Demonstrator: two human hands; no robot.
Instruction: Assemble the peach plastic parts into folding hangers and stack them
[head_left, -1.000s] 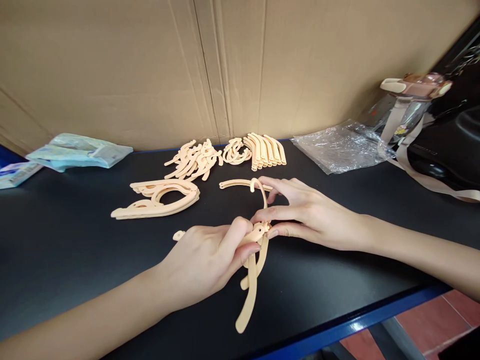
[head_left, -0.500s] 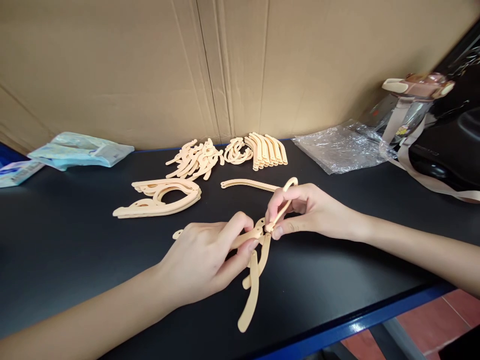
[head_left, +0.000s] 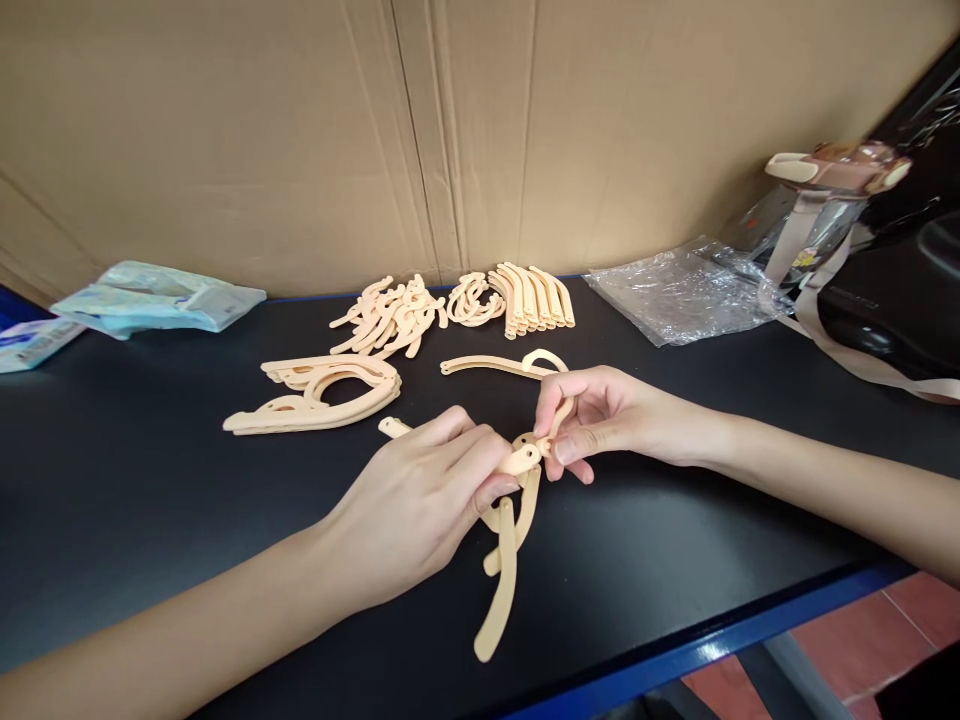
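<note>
A peach-coloured plastic folding hanger [head_left: 504, 565] is held over a black table [head_left: 150, 480], to the right of a flat stack of finished hangers [head_left: 315, 395] and nearer the viewer. It is made of slim, curved, matte arms joined at a small round hub [head_left: 525, 458]. Two arms hang from the hub toward the table's front edge, and another arm's end pokes out beyond the left hand [head_left: 420, 500]. The hanger is pinched just beside the hub between that hand's thumb and fingers. The right hand [head_left: 600, 415] is closed in a pinch on the thin hook [head_left: 546, 357], whose foot meets the hub. Behind the stack, loose peach parts [head_left: 390, 318] are heaped.
</note>
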